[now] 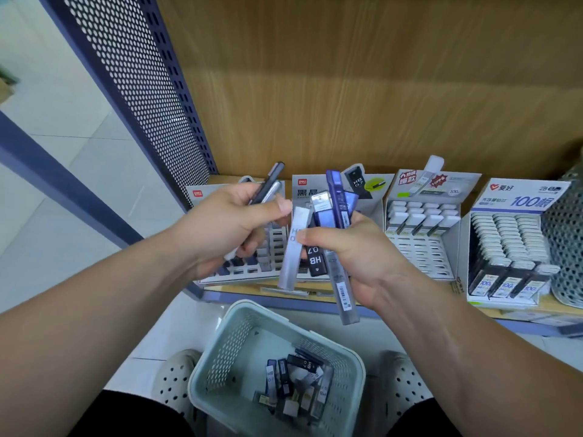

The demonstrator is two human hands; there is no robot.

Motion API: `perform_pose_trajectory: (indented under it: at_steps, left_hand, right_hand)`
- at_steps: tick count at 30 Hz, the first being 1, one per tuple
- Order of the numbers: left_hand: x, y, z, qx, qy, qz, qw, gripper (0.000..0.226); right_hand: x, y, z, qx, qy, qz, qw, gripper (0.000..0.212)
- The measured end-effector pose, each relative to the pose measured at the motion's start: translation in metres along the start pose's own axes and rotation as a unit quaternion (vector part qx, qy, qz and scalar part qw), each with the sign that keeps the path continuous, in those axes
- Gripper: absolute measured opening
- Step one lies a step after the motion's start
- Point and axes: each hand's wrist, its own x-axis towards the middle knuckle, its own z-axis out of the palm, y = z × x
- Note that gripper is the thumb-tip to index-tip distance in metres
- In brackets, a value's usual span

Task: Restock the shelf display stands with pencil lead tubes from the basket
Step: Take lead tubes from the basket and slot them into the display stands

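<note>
My left hand [227,225] grips two slim lead tubes [268,187], one dark and one silver, above the leftmost display stand [239,272]. My right hand [356,257] holds a fanned bunch of several tubes [328,222]: silver, black marked HB 0.7, blue and clear grey. Both hands hover in front of the two left stands on the wooden shelf. Below, on the floor between my feet, the pale green basket [227,348] has several more tubes [296,383] lying in its bottom. Much of the second stand [303,187] is hidden behind my right hand.
Two fuller display stands sit to the right: one with white-capped tubes [422,222] and one marked 100 [511,247]. A grey mesh container [568,241] stands at the far right. A perforated blue shelf side panel [142,89] rises at the left.
</note>
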Motion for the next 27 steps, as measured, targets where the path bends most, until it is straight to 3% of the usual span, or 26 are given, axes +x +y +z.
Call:
perform_pose_trajectory:
  at_steps: [4,10,13,16,21,24,27]
  left_hand:
    - [0.003,-0.001,0.003,0.039,0.005,0.008,0.999,0.009]
    - [0.005,0.0,0.005,0.039,-0.001,0.009,0.999,0.01]
    - [0.008,0.001,0.0,0.054,0.015,0.025,0.998,0.006]
    - [0.014,0.004,-0.015,0.054,0.062,0.039,0.996,0.008]
    - [0.026,-0.006,-0.036,0.165,0.135,0.058,0.975,0.011]
    - [0.035,-0.02,-0.038,0.249,0.18,0.067,0.949,0.011]
    - [0.045,-0.03,-0.035,0.368,0.175,0.078,0.91,0.014]
  right_hand:
    - [-0.001,0.0,0.01,-0.006,-0.028,-0.003,1.0,0.034]
    - [0.001,0.0,0.01,0.016,-0.037,0.01,0.999,0.035]
    - [0.003,0.0,0.004,0.023,-0.006,0.029,0.999,0.021]
    - [0.005,-0.001,-0.007,0.025,0.057,0.055,0.997,0.031]
    - [0.004,-0.003,-0.017,0.03,0.089,0.069,0.993,0.049]
    - [0.004,-0.003,-0.023,0.031,0.091,0.065,0.993,0.044]
    - [0.005,-0.003,-0.025,0.023,0.095,0.063,0.993,0.041]
